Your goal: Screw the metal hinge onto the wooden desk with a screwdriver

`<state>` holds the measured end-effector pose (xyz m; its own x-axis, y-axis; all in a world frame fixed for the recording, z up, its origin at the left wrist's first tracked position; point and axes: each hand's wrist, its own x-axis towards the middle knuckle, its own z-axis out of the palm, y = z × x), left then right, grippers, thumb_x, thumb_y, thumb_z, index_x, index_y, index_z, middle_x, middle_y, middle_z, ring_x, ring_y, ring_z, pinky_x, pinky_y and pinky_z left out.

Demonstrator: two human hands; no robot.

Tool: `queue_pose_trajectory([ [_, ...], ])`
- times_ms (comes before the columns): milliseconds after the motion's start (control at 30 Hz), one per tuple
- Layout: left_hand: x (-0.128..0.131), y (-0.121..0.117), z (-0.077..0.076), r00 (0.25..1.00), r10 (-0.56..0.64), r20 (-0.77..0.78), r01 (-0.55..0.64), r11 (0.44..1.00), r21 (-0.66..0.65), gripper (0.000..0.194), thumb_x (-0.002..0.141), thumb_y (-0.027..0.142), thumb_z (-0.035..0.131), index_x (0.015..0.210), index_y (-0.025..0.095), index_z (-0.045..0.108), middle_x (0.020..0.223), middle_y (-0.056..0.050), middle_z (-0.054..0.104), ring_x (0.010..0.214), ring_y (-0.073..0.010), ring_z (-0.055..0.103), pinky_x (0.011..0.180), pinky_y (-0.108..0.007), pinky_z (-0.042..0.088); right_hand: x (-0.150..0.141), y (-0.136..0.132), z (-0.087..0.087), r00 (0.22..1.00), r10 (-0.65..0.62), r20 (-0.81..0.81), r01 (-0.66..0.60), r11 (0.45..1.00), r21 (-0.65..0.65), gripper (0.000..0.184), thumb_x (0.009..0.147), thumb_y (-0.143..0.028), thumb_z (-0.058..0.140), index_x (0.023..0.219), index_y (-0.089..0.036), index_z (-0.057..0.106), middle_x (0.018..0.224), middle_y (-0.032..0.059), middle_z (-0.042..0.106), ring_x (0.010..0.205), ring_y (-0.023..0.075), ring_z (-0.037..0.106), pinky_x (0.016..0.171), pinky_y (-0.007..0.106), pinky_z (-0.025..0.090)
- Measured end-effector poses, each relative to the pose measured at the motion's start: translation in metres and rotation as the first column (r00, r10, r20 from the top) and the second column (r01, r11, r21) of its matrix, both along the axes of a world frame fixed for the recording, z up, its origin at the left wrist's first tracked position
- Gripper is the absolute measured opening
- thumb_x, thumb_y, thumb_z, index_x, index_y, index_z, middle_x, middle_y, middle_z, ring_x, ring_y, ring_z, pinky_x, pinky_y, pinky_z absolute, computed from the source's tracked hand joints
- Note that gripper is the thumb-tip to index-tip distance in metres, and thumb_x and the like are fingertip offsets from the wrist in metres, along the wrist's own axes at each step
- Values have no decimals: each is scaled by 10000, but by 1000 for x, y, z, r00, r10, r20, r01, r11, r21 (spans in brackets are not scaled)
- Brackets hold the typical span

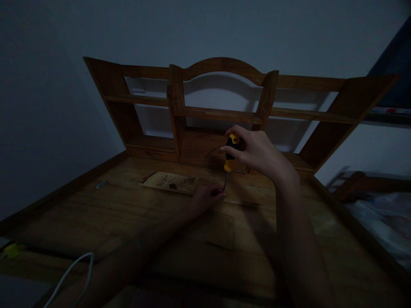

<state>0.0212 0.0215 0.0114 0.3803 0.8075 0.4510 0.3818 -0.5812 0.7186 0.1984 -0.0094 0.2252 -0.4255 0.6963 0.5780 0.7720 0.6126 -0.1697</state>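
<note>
My right hand (253,149) grips the yellow and black handle of a screwdriver (228,166), held nearly upright with its shaft pointing down at the wooden desk top (128,214). Low beside the screwdriver's tip, my left hand (207,194) rests on the wood with its fingers closed. What those fingers pinch, if anything, is too small and dark to make out. Just left of that hand lies a pale, rough strip (170,182) with dark stains, set along the desk top. A flat square piece of wood (221,231) lies on the near side of my hands.
A wooden shelf unit (218,113) with an arched top rail stands along the back. Small metal pieces (102,185) lie on the left of the desk. A white cable (75,263) loops at the lower left, near a yellow object (12,250). The light is dim.
</note>
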Motion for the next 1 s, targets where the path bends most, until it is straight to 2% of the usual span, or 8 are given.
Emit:
queue_pose_trajectory([
  [233,-1,1,-1,1000,6,-20,-5,999,37,133,887,308,710,951,194,734,926,-21,765,850,-180,713,807,-292,553,-4,6,-5,1000,-4,-14,4,1000,15,345,937,-461,610,1170,-207,626,1002,82,716,932,258,656,833,358,466],
  [400,-1,-1,1,1000,-16,-14,16,1000,17,122,894,291,705,959,190,729,917,-15,759,817,-166,705,776,-278,556,-4,5,-4,1000,-7,-10,7,1000,-16,437,929,-285,536,1344,-152,575,1252,130,672,1088,270,631,956,384,447],
  [500,-1,-1,1,1000,-2,-1,2,1000,22,123,882,285,716,964,195,727,921,-17,761,834,-174,708,784,-286,563,-3,5,-4,1000,2,0,-2,1000,5,407,928,-264,531,1312,-145,596,1185,122,697,1042,260,644,921,367,457],
  [667,0,1,-2,1000,-17,1,17,1000,-7,120,891,284,699,964,194,727,920,-18,762,832,-174,709,791,-289,565,-4,8,-5,1000,-26,14,26,1000,13,318,945,-352,577,1208,-182,634,1016,95,721,918,247,656,820,349,472],
  [767,0,1,-2,1000,-21,6,21,1000,-9,131,884,289,705,963,187,726,917,-20,762,826,-175,710,778,-284,563,-4,9,-6,999,-51,20,51,999,2,363,950,-392,563,1230,-174,638,1088,118,716,984,267,656,878,374,473],
  [833,-1,0,-1,1000,-24,-1,24,1000,-3,129,880,287,709,954,183,727,915,-21,762,826,-175,709,775,-279,559,-3,10,-5,998,-58,28,58,998,0,388,946,-351,540,1259,-146,640,1160,138,705,1039,279,649,927,386,465],
  [1000,-1,0,2,999,-29,-20,29,1000,9,112,884,289,699,938,197,728,902,-10,757,825,-169,701,774,-271,557,-3,8,-4,997,-60,53,61,998,-6,376,931,-282,527,1252,-138,658,1086,118,729,936,257,665,867,367,476],
])
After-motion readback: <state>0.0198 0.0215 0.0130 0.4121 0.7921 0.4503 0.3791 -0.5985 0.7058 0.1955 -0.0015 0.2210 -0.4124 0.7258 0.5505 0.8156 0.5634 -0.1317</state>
